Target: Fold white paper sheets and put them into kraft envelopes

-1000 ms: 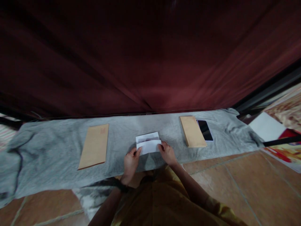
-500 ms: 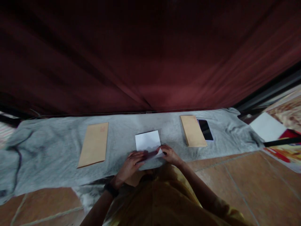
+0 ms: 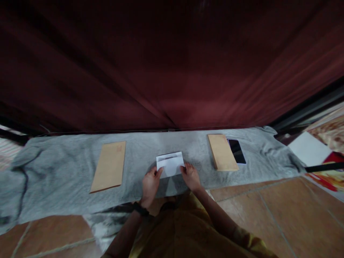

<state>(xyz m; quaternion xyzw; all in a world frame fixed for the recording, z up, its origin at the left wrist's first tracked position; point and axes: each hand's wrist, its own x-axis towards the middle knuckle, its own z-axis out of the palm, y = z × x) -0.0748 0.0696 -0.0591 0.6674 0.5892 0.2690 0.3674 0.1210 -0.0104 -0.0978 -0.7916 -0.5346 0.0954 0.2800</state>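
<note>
A folded white paper (image 3: 170,164) lies on the grey cloth (image 3: 67,168) straight ahead of me. My left hand (image 3: 149,185) pinches its near left corner, thumb on top. At the near right corner my right hand (image 3: 190,175) grips the folded flap the same way. The flap is raised over the lower layer, and a dark crease line shows near the far edge. A black band circles my left wrist.
A tan envelope (image 3: 109,166) lies on the cloth to the left. To the right sit another tan envelope (image 3: 222,152) and a dark phone (image 3: 237,151). A dark red curtain (image 3: 172,71) hangs behind. Orange floor tiles (image 3: 282,211) and colourful papers (image 3: 319,157) are at right.
Half a second ago both hands were low at the paper's near edge with the sheet flat. They have since brought that edge up and away, folding it over the far part.
</note>
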